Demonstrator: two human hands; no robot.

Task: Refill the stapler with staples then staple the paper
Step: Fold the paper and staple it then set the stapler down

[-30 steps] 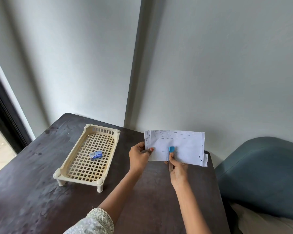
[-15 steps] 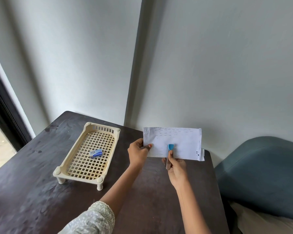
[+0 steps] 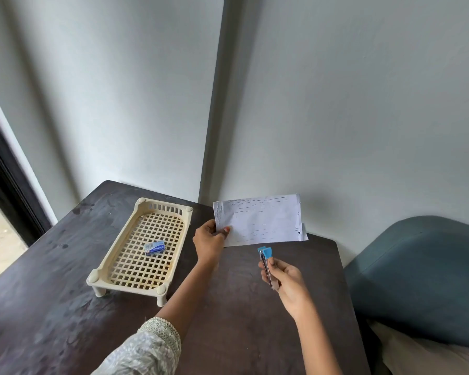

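Note:
My left hand (image 3: 210, 240) pinches the lower left corner of a folded white paper (image 3: 263, 221) and holds it upright above the far side of the dark table (image 3: 241, 307). The paper carries several rows of small staple marks. My right hand (image 3: 287, 284) grips a small metal stapler with a blue tip (image 3: 266, 263), tip pointing up. The stapler is just below the paper's bottom edge and apart from it. A small blue staple box (image 3: 154, 248) lies in the cream lattice tray (image 3: 119, 269) to the left.
The tray stands on short legs at the table's left middle. Grey walls meet in a corner right behind the paper. A blue-grey cushioned seat (image 3: 423, 277) sits against the table's right edge. A dark door frame (image 3: 8, 185) is at far left.
My right hand has pulled the stapler down and to the right, off the paper's bottom edge. My left hand keeps the paper in about the same place.

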